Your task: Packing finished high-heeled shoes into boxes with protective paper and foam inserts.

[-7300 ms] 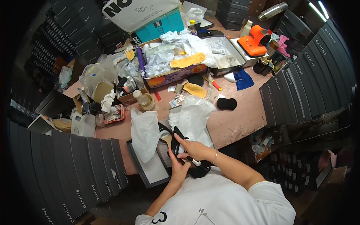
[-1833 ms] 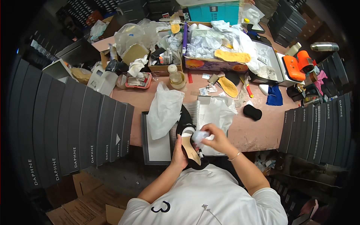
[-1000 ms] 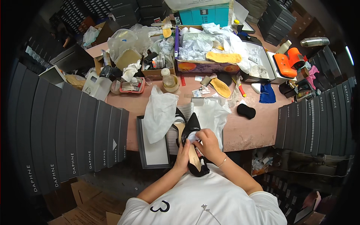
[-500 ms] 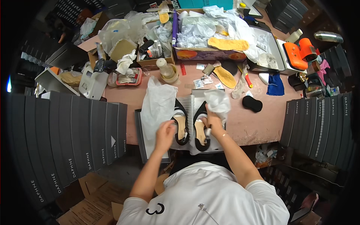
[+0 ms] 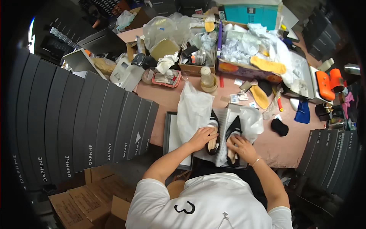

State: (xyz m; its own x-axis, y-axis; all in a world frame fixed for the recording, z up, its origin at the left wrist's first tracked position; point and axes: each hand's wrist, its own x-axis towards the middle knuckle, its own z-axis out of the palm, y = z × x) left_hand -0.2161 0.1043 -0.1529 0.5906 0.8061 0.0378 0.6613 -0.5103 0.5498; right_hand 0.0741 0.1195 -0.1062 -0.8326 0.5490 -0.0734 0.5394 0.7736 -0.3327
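Hands flat on black shoes in tissue — left hand [image 5: 202, 138] spread on left shoe [image 5: 213, 131], right hand [image 5: 241, 148] spread over right shoe [image 5: 233, 131]

Both forearms reach forward from the lower edge; the left hand [image 5: 202, 138] lies flat, the right hand [image 5: 241, 147] curls palm-down beside it

Two black pointed leather shoes [image 5: 223, 135] lie side by side in the open grey cardboard shoebox [image 5: 173, 143], white crumpled tissue paper [image 5: 194, 110] left of them
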